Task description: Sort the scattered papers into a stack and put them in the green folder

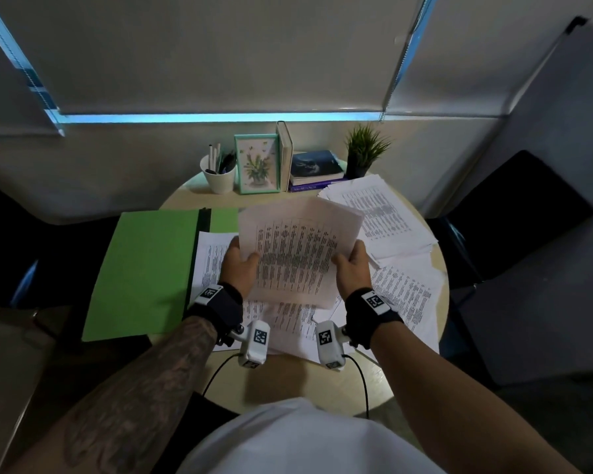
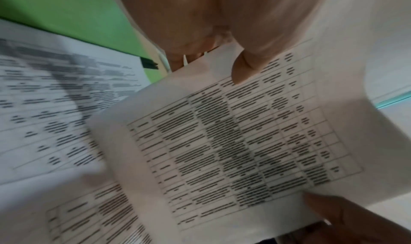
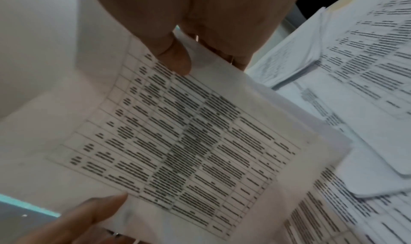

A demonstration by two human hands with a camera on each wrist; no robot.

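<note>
I hold a thin bundle of printed sheets up over the middle of the round table. My left hand pinches its left edge, thumb on the printed face. My right hand pinches its right edge the same way. The sheets carry a ruled table of blurred text. The green folder lies flat at the left of the table, partly under loose papers. More printed papers lie scattered at the right, and a thicker pile sits at the back right.
At the table's back stand a white pen cup, a framed picture, an upright book, stacked books and a small potted plant. Dark chairs flank the table. The bare table edge is near me.
</note>
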